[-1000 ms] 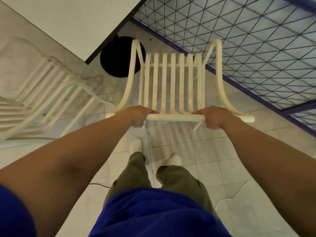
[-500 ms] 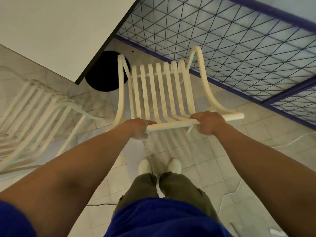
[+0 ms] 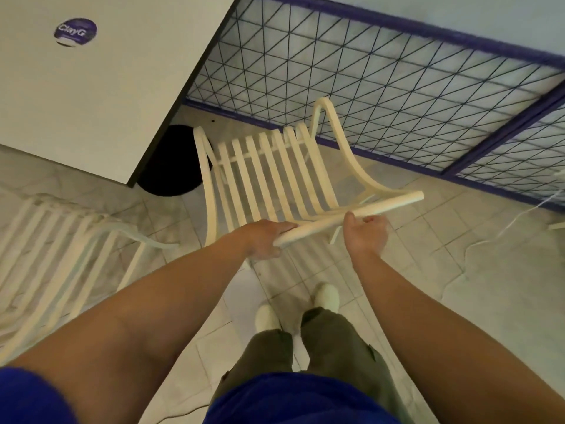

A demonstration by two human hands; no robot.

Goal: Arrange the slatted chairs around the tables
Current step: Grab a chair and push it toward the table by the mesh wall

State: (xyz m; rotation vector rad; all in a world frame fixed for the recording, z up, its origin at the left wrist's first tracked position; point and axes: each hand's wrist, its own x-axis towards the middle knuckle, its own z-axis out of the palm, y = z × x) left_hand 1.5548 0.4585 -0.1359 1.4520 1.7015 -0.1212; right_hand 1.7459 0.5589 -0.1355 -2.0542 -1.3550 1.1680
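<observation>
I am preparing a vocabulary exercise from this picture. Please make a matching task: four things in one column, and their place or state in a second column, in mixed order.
Things:
1. left hand
2. right hand
3. round sticker
4. second slatted chair

Places or states:
A. on the white table top
B. open, beside the top rail
C. closed on the top rail
D. standing at the left edge of the view

Pairs: 1-C, 2-B, 3-A, 4-D
</observation>
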